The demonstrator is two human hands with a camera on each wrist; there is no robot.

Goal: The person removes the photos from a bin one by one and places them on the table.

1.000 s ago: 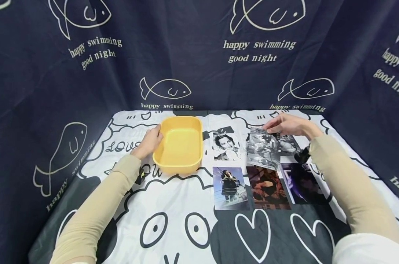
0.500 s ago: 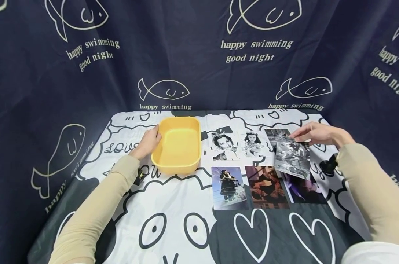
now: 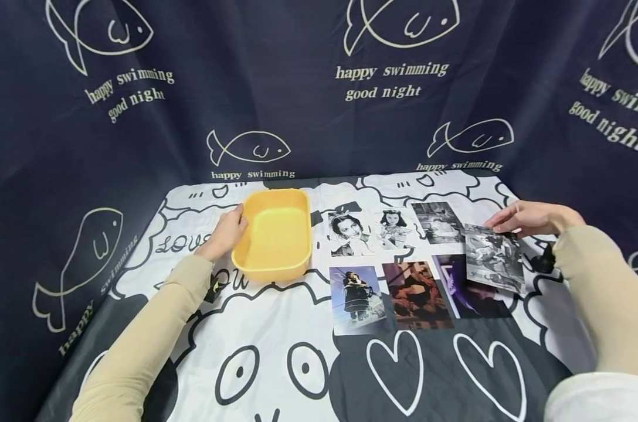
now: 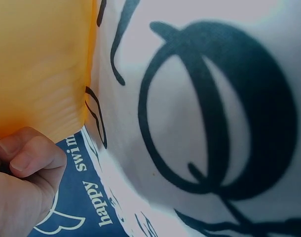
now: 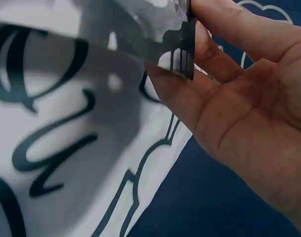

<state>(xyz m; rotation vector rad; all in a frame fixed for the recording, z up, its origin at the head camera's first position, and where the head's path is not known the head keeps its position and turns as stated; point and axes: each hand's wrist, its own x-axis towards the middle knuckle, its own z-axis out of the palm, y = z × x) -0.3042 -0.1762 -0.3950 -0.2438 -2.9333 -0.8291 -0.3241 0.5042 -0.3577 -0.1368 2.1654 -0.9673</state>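
My left hand (image 3: 227,232) grips the left rim of a yellow plastic basin (image 3: 272,234), whose inside shows bare. In the left wrist view, curled fingers (image 4: 37,153) press against the basin's wall. Between thumb and fingers, my right hand (image 3: 535,218) pinches a black-and-white photo (image 3: 493,258) by its top edge, tilted above the cloth. It partly covers a dark purple photo (image 3: 456,293). To its left lies another black-and-white photo (image 3: 437,223). The right wrist view shows the held photo's corner (image 5: 182,54) between thumb and fingers.
Two portrait photos, a woman's portrait (image 3: 349,233) and a seated figure (image 3: 395,227), lie in the back row. A blue-sky photo (image 3: 357,299) and a reddish photo (image 3: 418,294) lie in front. A dark fish-print curtain (image 3: 319,88) stands behind the patterned cloth (image 3: 277,363).
My right hand has carried the black-and-white photo rightward, from over the back row's middle to the right end. The left hand keeps its grip on the basin. The head view has shifted slightly.
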